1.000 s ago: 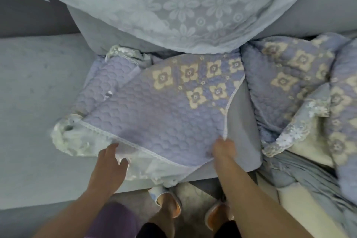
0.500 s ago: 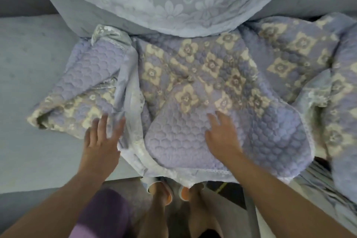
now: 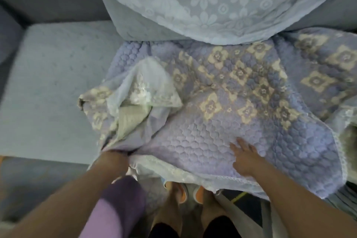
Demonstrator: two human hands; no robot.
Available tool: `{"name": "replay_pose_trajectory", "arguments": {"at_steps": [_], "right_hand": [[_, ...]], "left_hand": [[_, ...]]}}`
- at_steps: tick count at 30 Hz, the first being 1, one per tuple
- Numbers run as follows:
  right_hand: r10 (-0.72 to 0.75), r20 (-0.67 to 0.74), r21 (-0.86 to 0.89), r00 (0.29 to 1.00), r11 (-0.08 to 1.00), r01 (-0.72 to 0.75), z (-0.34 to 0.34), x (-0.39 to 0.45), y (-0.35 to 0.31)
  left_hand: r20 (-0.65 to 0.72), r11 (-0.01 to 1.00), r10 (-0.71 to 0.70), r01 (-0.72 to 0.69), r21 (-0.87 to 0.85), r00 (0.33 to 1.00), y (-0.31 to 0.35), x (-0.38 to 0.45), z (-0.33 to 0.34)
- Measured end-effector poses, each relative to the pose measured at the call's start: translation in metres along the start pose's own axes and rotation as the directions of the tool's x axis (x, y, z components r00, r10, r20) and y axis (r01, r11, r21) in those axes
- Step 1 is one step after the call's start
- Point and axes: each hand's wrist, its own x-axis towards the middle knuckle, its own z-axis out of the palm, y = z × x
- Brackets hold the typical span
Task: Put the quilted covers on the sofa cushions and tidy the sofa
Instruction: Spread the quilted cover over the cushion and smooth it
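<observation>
1. Both hands work the quilted cover at center frame: the left hand, lower left of center, is buried in bunched fabric, apparently gripping it, though its fingers are hidden.
2. Flat and open, the right hand presses the cover down, likely pinning it while the other side is tugged.
3. The bare sofa cushion at left awaits covering.

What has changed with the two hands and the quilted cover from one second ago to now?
The quilted cover was pulled right and spread over the seat. The left hand let go of the lace edge, lay flat, and now grips bunched fabric at the front. The right hand released its corner and now lies flat on the cover. The lace throw on the backrest stayed.
</observation>
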Motion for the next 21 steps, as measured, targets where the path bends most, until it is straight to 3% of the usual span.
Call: {"name": "replay_pose_trajectory", "arguments": {"at_steps": [2,4,5,6,7,8,9,10,12,13,15,17,19,21], "right_hand": [[0.029,-0.005,0.028,1.000,0.999,-0.028,0.001,0.008,-0.003],[0.078,-0.030,0.043,0.996,0.996,-0.077,0.001,0.011,-0.015],[0.105,-0.039,0.014,0.994,0.994,-0.104,-0.001,0.008,-0.029],[0.107,-0.055,0.000,0.993,0.994,-0.107,-0.004,0.004,-0.045],[0.074,-0.089,0.010,0.993,0.997,-0.074,-0.009,-0.001,-0.063],[0.023,-0.158,0.071,0.987,0.997,-0.012,-0.012,-0.008,-0.077],[-0.059,-0.246,0.117,0.967,0.989,0.090,-0.013,-0.014,-0.111],[-0.117,-0.373,0.183,0.920,0.963,0.197,-0.015,-0.020,-0.135],[-0.169,-0.571,0.272,0.803,0.884,0.379,-0.018,-0.031,-0.181],[-0.201,-0.585,0.294,0.786,0.851,0.436,-0.017,-0.033,-0.212],[-0.196,-0.502,0.362,0.842,0.837,0.410,-0.015,-0.026,-0.255],[-0.060,-0.455,0.426,0.889,0.861,0.276,-0.017,-0.016,-0.278],[0.031,-0.388,0.503,0.921,0.844,0.183,-0.019,-0.023,-0.306],[-0.017,-0.230,0.621,0.973,0.767,0.160,-0.015,-0.055,-0.343]], "left_hand": [[0.278,0.938,-0.134,0.212,-0.274,0.951,-0.006,-0.030,0.061],[0.506,0.821,-0.143,0.387,-0.419,0.851,-0.002,-0.061,0.091],[0.546,0.750,-0.114,0.432,-0.501,0.830,0.001,-0.073,0.095],[0.491,0.802,-0.108,0.367,-0.471,0.864,-0.002,-0.078,0.102],[0.414,0.824,-0.160,0.352,-0.444,0.896,-0.009,-0.078,0.114],[0.363,0.740,-0.254,0.421,-0.524,0.897,-0.015,-0.074,0.118],[0.381,0.463,-0.442,0.570,-0.679,0.812,-0.030,-0.071,0.122],[0.421,0.132,-0.495,0.545,-0.828,0.760,-0.038,-0.058,0.121],[0.436,-0.148,-0.540,0.429,-0.891,0.719,-0.051,-0.041,0.109],[0.402,-0.203,-0.568,0.351,-0.914,0.718,-0.063,-0.036,0.104],[0.350,-0.363,-0.462,0.186,-0.913,0.815,-0.082,-0.021,0.076],[0.245,-0.436,-0.331,0.082,-0.896,0.912,-0.097,-0.011,0.049],[0.181,-0.510,-0.162,0.075,-0.857,0.970,-0.118,-0.014,0.038],[0.147,-0.515,0.031,0.142,-0.846,0.989,-0.134,-0.024,0.035]]}}
